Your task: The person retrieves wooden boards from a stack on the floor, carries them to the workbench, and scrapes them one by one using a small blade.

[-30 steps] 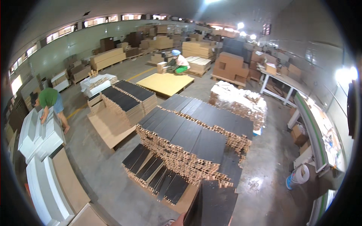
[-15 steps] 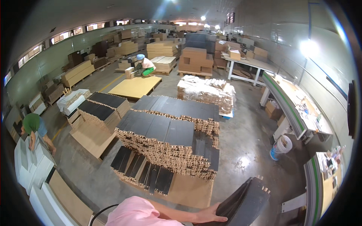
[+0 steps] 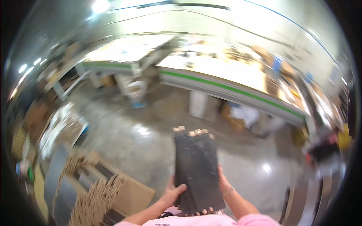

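A bundle of long dark boards [image 3: 197,169] with small tan tabs at both ends is held in front of my body. My left hand [image 3: 174,193] grips its left side, with the thumb lying over the top face. On the opposite edge, my right hand [image 3: 224,184] presses against the side, its fingertips partly hidden by the boards. The near end of the bundle lies close to my pink shirt.
Ahead stands a long workbench [image 3: 226,84] with a green stripe, and another bench [image 3: 109,64] to its left. A white bucket [image 3: 136,92] is on the concrete floor. Stacked dark boards [image 3: 96,196] lie at lower left; more panels [image 3: 298,205] stand at lower right.
My view has swung to the right, toward the benches. The bundle has come to the middle, in front of my body, and my right hand now shows on its right side.
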`<state>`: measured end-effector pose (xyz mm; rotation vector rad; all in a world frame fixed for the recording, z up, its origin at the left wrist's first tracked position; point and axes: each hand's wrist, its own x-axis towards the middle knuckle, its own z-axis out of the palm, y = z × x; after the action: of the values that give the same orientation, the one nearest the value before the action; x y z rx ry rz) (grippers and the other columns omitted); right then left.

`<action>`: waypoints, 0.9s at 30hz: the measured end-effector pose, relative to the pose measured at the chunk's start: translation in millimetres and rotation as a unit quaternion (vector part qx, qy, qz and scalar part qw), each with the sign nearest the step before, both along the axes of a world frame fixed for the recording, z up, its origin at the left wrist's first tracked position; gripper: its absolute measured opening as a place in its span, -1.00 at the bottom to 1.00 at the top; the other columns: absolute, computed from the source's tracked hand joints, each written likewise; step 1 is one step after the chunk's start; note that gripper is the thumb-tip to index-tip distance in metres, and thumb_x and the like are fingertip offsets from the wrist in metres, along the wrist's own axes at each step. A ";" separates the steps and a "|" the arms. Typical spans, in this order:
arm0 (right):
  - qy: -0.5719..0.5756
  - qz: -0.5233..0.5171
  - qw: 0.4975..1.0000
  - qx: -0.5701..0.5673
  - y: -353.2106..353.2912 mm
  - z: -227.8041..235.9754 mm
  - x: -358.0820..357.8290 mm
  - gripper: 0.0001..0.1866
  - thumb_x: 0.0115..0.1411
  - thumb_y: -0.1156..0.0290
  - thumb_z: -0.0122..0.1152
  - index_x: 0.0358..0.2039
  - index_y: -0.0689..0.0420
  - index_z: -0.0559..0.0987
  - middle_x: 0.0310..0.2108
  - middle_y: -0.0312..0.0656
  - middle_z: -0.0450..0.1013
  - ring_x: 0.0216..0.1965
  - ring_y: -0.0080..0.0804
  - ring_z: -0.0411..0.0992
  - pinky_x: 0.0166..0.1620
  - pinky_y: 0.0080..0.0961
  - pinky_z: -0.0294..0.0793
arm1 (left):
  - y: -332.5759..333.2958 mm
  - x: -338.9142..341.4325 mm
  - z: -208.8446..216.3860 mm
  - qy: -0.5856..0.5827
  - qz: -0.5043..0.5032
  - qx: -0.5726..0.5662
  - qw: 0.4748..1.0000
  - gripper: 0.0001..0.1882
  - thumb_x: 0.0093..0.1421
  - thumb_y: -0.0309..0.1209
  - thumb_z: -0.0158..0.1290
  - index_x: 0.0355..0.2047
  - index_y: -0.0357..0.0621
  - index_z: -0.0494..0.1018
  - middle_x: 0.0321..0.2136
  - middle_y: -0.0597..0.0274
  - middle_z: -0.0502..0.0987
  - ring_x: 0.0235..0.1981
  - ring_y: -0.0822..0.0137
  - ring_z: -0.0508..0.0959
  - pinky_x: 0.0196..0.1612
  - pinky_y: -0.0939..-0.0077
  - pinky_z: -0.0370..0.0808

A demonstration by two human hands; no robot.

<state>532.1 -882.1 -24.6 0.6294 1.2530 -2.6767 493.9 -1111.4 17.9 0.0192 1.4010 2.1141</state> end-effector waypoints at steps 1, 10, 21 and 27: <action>-0.087 0.008 0.994 -0.066 17.5 -0.1 -4.9 -0.18 0.20 -0.40 -0.11 0.17 0.05 0.42 0.04 -0.21 0.47 0.00 -0.39 0.45 0.02 -0.31 0.51 | 12.4 -9.9 -17.3 0.006 -0.005 0.000 1.000 -0.19 0.08 -0.32 0.27 0.23 -0.33 0.10 0.07 0.02 0.38 0.07 0.17 0.41 0.16 0.27 0.36; -0.043 -0.169 0.979 -0.103 143.1 -6.9 -22.5 -0.19 0.15 -0.38 0.00 0.11 0.07 0.47 -0.06 -0.21 0.53 -0.09 -0.45 0.51 -0.07 -0.42 0.58 | 166.3 -101.0 -17.2 0.017 -0.192 -0.023 0.981 -0.07 -0.01 -0.01 0.33 0.16 -0.37 0.14 -0.05 0.01 0.43 -0.05 0.23 0.46 0.03 0.33 0.43; 0.011 -0.319 0.940 -0.118 266.5 -7.4 -130.5 -0.24 0.15 -0.31 0.08 0.09 0.09 0.47 -0.06 -0.20 0.52 -0.12 -0.44 0.52 -0.09 -0.42 0.61 | 331.2 -263.4 -12.9 0.026 -0.327 -0.004 0.945 -0.18 0.06 -0.17 0.30 0.19 -0.27 0.12 -0.05 0.07 0.42 -0.04 0.26 0.46 0.03 0.32 0.44; -0.001 -0.354 0.928 -0.116 319.6 8.2 -181.8 -0.21 0.19 -0.34 -0.01 0.13 0.11 0.43 -0.02 -0.17 0.48 -0.07 -0.41 0.50 -0.05 -0.43 0.59 | 405.5 -327.3 -3.2 0.024 -0.372 -0.048 0.927 -0.27 0.11 -0.27 0.24 0.18 -0.30 0.14 -0.03 0.08 0.43 -0.03 0.29 0.45 0.07 0.34 0.41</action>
<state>350.2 -562.5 -16.4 1.2399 0.7705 -3.3041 166.6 -705.9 14.7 0.4895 1.2512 1.4160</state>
